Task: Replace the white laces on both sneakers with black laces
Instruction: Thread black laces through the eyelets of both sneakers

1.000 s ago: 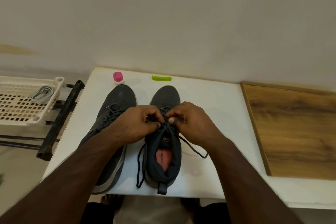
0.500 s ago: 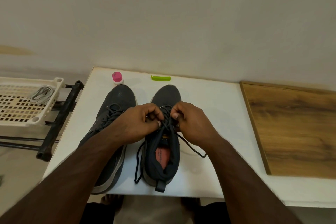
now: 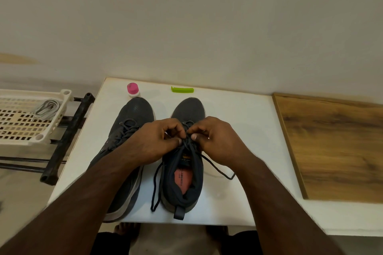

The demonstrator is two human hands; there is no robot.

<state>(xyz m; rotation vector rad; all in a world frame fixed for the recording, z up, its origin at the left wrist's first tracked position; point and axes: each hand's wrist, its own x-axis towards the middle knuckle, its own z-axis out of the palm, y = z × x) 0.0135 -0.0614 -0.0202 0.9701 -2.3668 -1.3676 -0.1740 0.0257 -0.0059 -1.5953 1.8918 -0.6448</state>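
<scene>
Both thumbs now press closer together: my left hand (image 3: 157,143) and right hand (image 3: 215,138) pinch the black lace (image 3: 187,144) over the right sneaker (image 3: 184,176) beneath my fingers.

Single view, head-worn, wide-angle. It looks forward and steeply down over the person's own forearms, which enter from the bottom corners and meet at the hands (image 3: 186,141) near frame centre. The white tabletop (image 3: 244,122) fills the middle band at close range; its near edge shows, with feet on the floor below it. The upper half is bare wall (image 3: 186,16). A basket rack (image 3: 24,118) sits at left edge, a wooden board (image 3: 335,147) at right. Edges bow from lens distortion.
</scene>
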